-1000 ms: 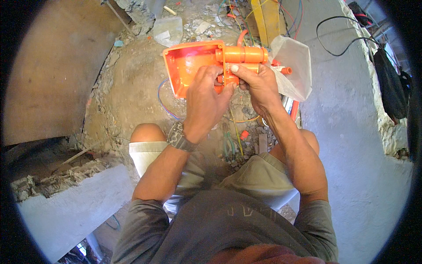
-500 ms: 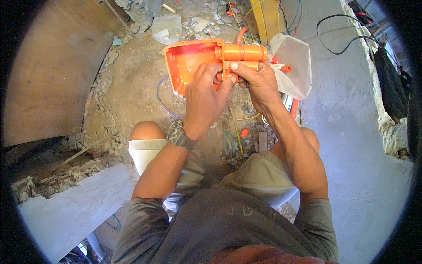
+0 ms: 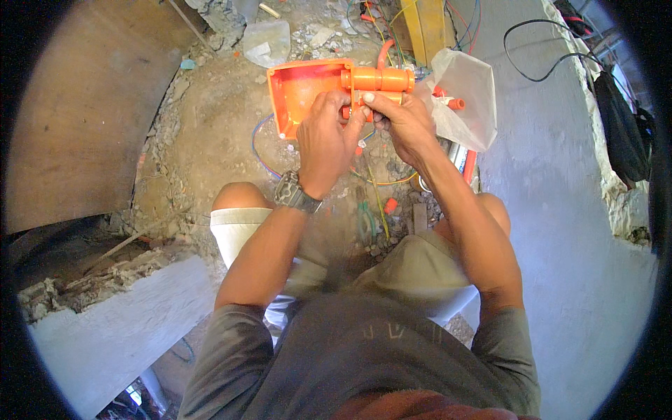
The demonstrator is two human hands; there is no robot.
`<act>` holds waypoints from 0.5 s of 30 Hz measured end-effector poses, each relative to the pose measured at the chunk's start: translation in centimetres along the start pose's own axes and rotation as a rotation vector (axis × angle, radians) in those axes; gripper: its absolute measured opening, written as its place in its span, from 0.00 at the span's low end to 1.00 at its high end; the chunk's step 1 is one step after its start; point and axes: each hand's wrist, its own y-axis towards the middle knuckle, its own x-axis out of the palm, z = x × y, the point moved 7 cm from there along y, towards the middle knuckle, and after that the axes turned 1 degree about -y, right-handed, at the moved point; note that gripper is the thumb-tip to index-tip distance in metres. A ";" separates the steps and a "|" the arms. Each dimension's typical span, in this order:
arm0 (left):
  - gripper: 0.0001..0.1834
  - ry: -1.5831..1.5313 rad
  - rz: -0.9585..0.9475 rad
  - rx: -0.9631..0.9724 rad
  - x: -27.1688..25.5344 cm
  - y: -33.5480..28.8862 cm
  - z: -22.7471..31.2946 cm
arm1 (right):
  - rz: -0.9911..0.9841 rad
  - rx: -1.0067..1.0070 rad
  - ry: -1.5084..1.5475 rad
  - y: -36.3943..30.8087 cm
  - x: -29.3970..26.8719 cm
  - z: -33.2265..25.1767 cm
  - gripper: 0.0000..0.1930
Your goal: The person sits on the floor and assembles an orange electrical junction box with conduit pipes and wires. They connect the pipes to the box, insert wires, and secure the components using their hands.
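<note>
An open orange electrical box (image 3: 301, 84) hangs in front of me, its hollow side toward me. Through its right wall runs an orange pipe fitting (image 3: 385, 79), sticking out to the right. Below that one, a second orange fitting (image 3: 390, 96) sits at the same wall, partly covered by my fingers. My left hand (image 3: 327, 140) is closed, thumb and fingers pinching the lower fitting's end at the box wall. Around its outer part my right hand (image 3: 408, 126) is closed, thumb pressed on top. The fingertips hide where fitting and wall meet.
A clear plastic bag (image 3: 465, 98) with orange fittings lies to the right against the grey wall (image 3: 553, 140). Thin coloured wires (image 3: 260, 157) trail over the rubble floor. A wooden board (image 3: 91, 105) leans at the left. A black cable (image 3: 525, 28) loops at the upper right.
The box and both hands have shifted slightly; the box's left end has moved up and right, while the fittings' right ends have moved left. Both hands keep their hold.
</note>
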 end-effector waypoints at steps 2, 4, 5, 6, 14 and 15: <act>0.14 -0.016 0.006 -0.019 0.6 -0.1 -1.4 | 0.012 0.022 -0.032 0.6 -0.1 0.7 0.11; 0.14 0.017 0.005 -0.028 0.5 -0.1 -2.0 | 0.011 0.035 -0.028 1.4 0.0 1.6 0.10; 0.14 0.033 0.004 -0.036 0.5 -0.3 -2.4 | 0.006 0.039 -0.012 1.8 0.0 2.1 0.10; 0.14 0.036 0.006 -0.042 0.6 -0.5 -2.9 | 0.000 0.045 0.004 2.1 0.1 2.8 0.10; 0.13 0.310 -0.126 -0.053 2.5 -3.5 -10.9 | 0.005 0.264 0.193 3.3 0.5 14.0 0.09; 0.13 0.333 -0.136 -0.083 2.5 -4.1 -12.3 | 0.002 0.283 0.243 3.4 0.9 15.7 0.09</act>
